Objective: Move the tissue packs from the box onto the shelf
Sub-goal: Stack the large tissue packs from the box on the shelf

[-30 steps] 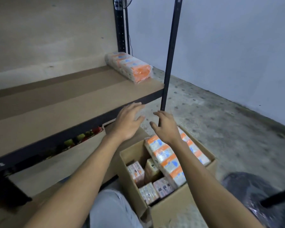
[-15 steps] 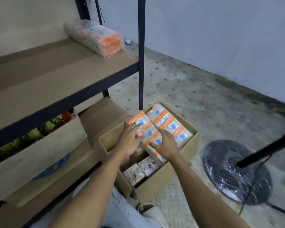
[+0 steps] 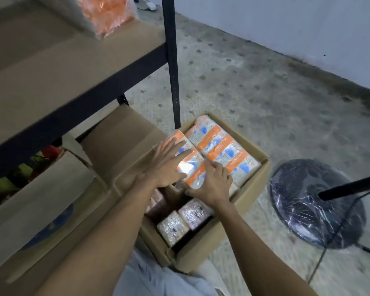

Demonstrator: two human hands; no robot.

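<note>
Two hands on the top tissue pack (image 3: pixel 192 170), lying in the box (image 3: pixel 201 248): your left hand (image 3: pixel 165 165) flat, fingers (image 3: pixel 171 149) straight; your right hand (image 3: pixel 212 184) curled round its near edge. Clamp both sides evenly, then lift.

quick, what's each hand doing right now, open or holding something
left hand: open, fingers flat on top of the tissue pack in the box.
right hand: grips the same pack, fingers curled over its right edge.
</note>
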